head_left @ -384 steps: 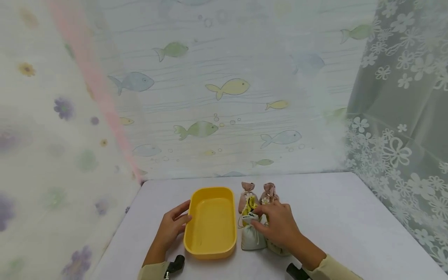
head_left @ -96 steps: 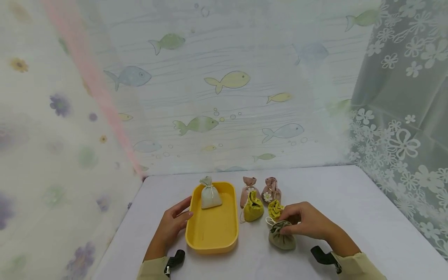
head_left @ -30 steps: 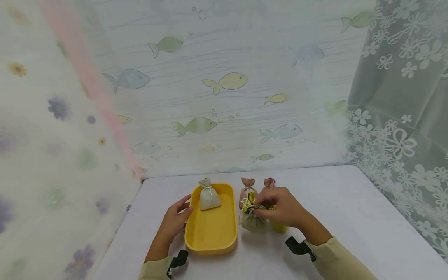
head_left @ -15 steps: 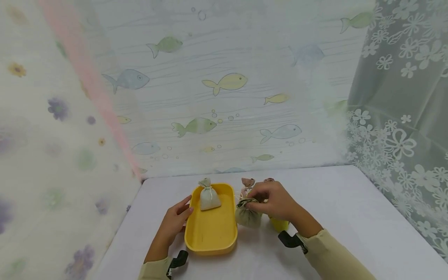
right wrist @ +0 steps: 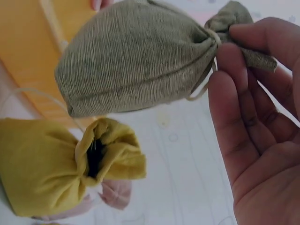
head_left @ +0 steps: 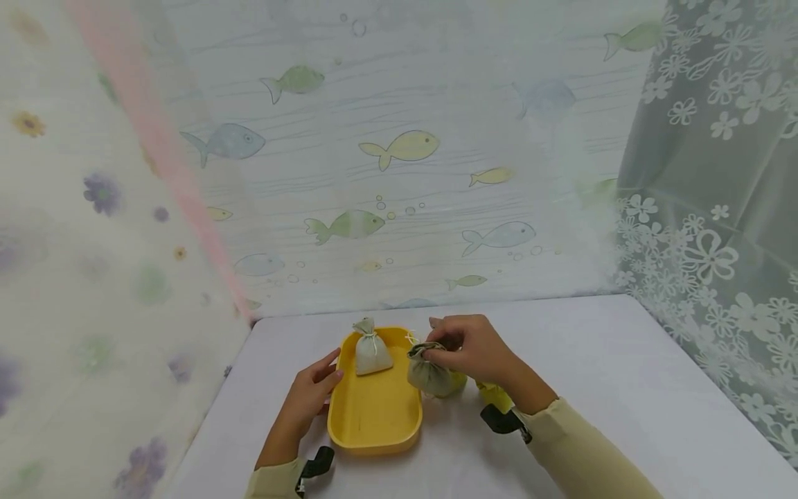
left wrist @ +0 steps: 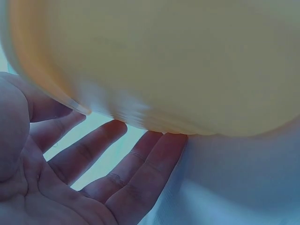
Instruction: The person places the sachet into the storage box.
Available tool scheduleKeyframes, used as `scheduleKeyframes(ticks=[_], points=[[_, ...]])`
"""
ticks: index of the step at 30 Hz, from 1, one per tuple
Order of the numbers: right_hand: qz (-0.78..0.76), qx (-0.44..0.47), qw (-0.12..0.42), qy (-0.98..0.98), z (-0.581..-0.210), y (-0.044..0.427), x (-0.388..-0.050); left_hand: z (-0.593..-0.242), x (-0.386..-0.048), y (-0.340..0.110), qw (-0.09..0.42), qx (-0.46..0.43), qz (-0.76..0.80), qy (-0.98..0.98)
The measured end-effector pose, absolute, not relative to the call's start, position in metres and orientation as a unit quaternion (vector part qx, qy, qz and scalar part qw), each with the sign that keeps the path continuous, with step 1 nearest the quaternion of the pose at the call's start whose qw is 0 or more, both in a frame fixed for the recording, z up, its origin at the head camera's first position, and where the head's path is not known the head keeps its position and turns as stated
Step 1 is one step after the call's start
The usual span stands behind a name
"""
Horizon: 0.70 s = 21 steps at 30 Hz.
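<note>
In the head view, my right hand (head_left: 470, 350) pinches the gathered neck of a grey-green drawstring pouch (head_left: 429, 378) beside the right rim of a yellow tray (head_left: 374, 416). The right wrist view shows thumb and fingertips on the neck of that pouch (right wrist: 136, 61), its body hanging free. A pale cream pouch (head_left: 373, 355) leans inside the tray's far left corner. My left hand (head_left: 307, 396) rests at the tray's left side. In the left wrist view, its fairly straight fingers (left wrist: 140, 173) touch the outside of the tray (left wrist: 164, 61).
A yellow pouch (right wrist: 42, 164) with an open neck stands below the held one, a pink pouch (right wrist: 117, 193) behind it. Another yellow pouch (head_left: 495, 396) is partly hidden by my right forearm. All rest on a white-covered table (head_left: 592, 388) before a fish-print curtain (head_left: 399, 208).
My right hand lifts the grey-green pouch from the right-hand group and carries it left to the tray's edge. Earlier, the cream pouch went into the tray. The left hand stays put.
</note>
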State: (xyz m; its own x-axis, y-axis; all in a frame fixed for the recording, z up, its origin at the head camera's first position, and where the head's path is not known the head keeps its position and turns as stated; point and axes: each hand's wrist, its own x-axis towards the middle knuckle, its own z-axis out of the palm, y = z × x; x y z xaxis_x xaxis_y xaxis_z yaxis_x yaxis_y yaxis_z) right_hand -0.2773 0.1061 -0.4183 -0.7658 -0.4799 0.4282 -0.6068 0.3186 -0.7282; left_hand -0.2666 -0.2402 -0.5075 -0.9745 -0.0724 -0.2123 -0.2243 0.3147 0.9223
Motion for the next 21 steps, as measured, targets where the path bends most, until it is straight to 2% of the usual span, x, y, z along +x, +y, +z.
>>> scheduleKeyframes(ticks=[11, 21], points=[[0.443, 0.283, 0.087, -0.846, -0.412, 0.087, -0.282, -0.51, -0.268, -0.239, 0.064, -0.092, 0.576, 0.81], [0.483, 0.211, 0.076, -0.847, -0.41, 0.064, -0.292, -0.507, -0.268, -0.241, 0.068, -0.094, 0.574, 0.811]])
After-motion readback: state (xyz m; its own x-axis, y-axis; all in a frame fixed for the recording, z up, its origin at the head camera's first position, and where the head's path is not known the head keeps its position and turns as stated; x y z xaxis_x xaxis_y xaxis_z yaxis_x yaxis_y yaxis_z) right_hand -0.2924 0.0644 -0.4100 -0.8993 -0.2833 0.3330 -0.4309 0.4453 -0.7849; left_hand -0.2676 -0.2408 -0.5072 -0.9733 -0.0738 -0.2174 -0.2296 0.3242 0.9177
